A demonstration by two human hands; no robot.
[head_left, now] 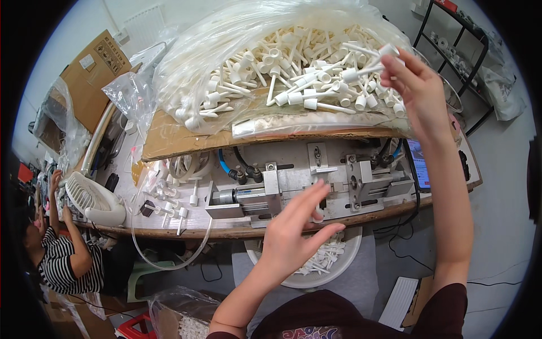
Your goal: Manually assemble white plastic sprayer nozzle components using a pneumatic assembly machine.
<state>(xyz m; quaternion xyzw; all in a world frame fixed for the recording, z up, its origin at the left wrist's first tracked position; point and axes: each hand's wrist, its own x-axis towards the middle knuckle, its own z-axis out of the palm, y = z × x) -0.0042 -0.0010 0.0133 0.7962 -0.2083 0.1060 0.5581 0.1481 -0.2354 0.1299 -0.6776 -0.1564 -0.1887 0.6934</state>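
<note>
My right hand (415, 85) is raised at the right end of a large pile of white plastic caps with long stems (316, 79). Its thumb and fingers pinch a white stemmed cap (388, 52), whose stem points left. My left hand (291, 231) hovers over the front edge of the metal clamping fixture (259, 198), fingers stretched out and thumb apart. Beside its fingers a small white piece (318, 216) shows; whether it touches the hand, I cannot tell. Part of the fixture's middle is hidden behind the left hand. A short white part (323, 169) lies across the fixture's central block.
Cardboard (186, 138) and clear plastic sheeting lie under the pile. Below the table edge, a white basin (353, 248) holds more pieces. A phone (418, 164) stands right of the fixture; a white fan (93, 198) and loose caps are left. A person in stripes (70, 260) sits far left.
</note>
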